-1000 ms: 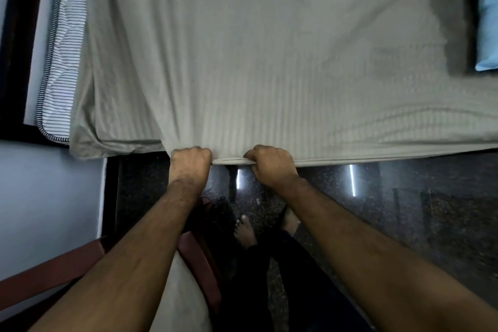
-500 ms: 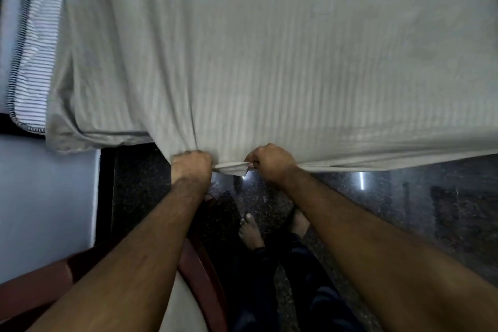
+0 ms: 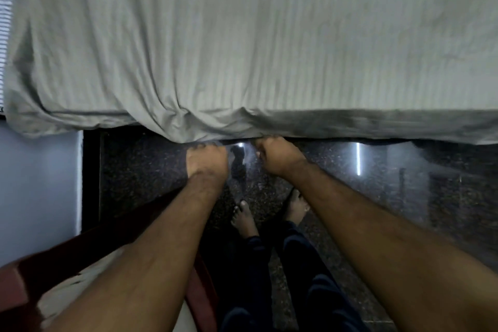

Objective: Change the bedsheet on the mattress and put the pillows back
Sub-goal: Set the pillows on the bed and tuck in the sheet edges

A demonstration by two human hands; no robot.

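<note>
Grey-green woven cotton, faintly ribbed: the bedsheet lies spread over the mattress and covers it across the whole view, its near hem hanging just over the bed's near edge. The cloth looks thin, light and limp; it gathers into soft folds where it is pulled, bunching above the hands and toward the near-left corner. Such fabric should slide easily over the mattress but carries no stiffness, so a pull at one point will likely drag wrinkles rather than shift the sheet evenly. Best purchase is judged to be the hem itself, taken at two points set apart, or at a corner. Left hand and right hand are both curled at the hem, knuckles up, close together near the middle of the near edge; each appears to pinch the sheet's border, though motion blur hides the fingertips. At the far-left edge a narrow strip of striped fabric shows beyond the sheet. No pillows are in view. Below the bed's edge lies a dark, polished speckled floor with the person's bare feet; a reddish-brown chair stands at lower left.
</note>
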